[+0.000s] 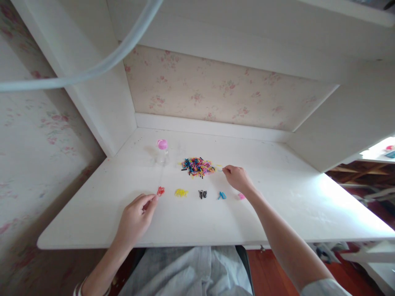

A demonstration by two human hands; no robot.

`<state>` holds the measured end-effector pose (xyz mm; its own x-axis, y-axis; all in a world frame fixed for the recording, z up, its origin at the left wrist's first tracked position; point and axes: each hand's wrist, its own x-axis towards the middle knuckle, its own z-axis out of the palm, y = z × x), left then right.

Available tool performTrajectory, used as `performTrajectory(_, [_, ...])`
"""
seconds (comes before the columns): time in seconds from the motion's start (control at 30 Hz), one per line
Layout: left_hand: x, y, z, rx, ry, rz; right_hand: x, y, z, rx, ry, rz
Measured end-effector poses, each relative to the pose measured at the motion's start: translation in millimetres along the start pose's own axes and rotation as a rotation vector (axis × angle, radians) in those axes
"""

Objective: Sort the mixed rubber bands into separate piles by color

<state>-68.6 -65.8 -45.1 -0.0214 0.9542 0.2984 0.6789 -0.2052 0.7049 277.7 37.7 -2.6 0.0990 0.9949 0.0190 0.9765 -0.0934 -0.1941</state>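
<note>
One multicoloured pile (196, 167) lies just left of the nearer right hand (237, 178); it and the left hand (135, 218) look pinched, contents I can't tell.

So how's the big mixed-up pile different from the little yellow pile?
The mixed pile has lots of colors, like pink, blue, black and yellow, but the yellow pile is all yellow. The mixed pile is much bigger than the yellow pile. The mixed pile sits farther back, while the yellow pile is nearer the person. Both are made of small, thin pieces lying on the white table.
</note>
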Motion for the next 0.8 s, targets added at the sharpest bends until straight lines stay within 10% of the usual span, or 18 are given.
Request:
performTrajectory(0.43, [0, 2, 0.2, 0.032, -0.029, -0.005, -101, 2, 21, 0.084, 0.213, -0.037])
performTrajectory(0.8, [2, 2, 2.5, 0.084, -0.042, 0.036, -113, 3, 34, 0.07, 0.156, -0.011])
